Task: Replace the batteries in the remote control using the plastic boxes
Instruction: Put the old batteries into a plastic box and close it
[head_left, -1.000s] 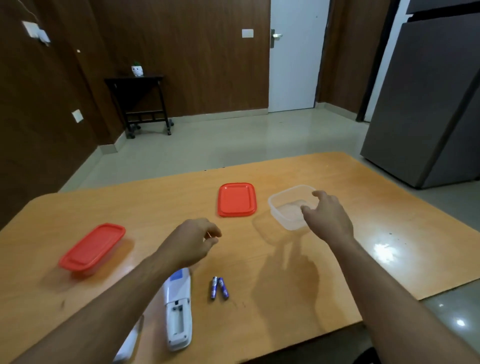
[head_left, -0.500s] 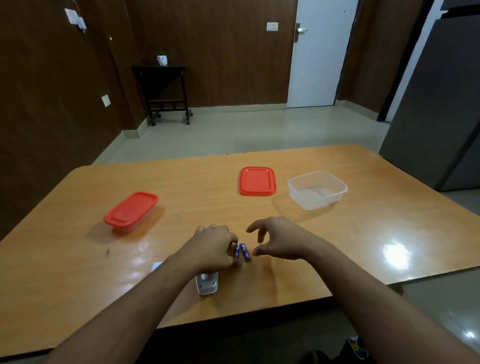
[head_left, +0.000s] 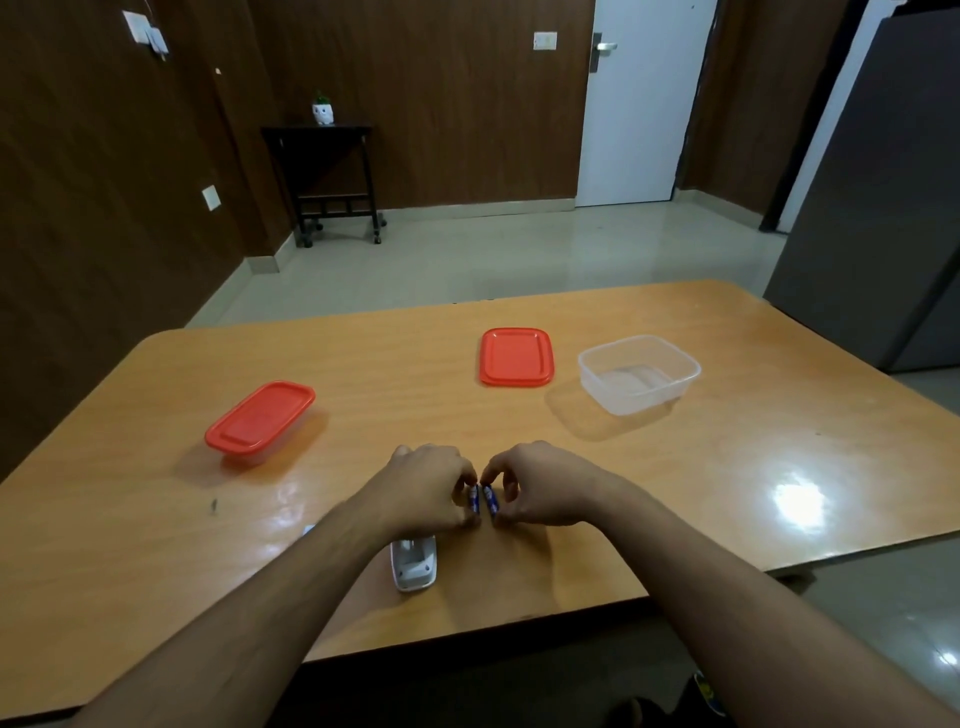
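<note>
Lidded box (head_left: 260, 423) at table (head_left: 156, 519) left, loose lid (head_left: 516, 357) left of open box (head_left: 639, 373), batteries (head_left: 482, 500) nearer, remote (head_left: 414, 566) nearest

Dark side table (head_left: 326, 171) against wood-panelled wall, small white plant pot (head_left: 324, 113) on top, white door (head_left: 641, 98) to its right.

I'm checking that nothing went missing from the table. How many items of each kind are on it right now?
Batteries: 2
Remote control: 1
Red lids: 2
Clear plastic boxes: 2
Total: 7
</note>
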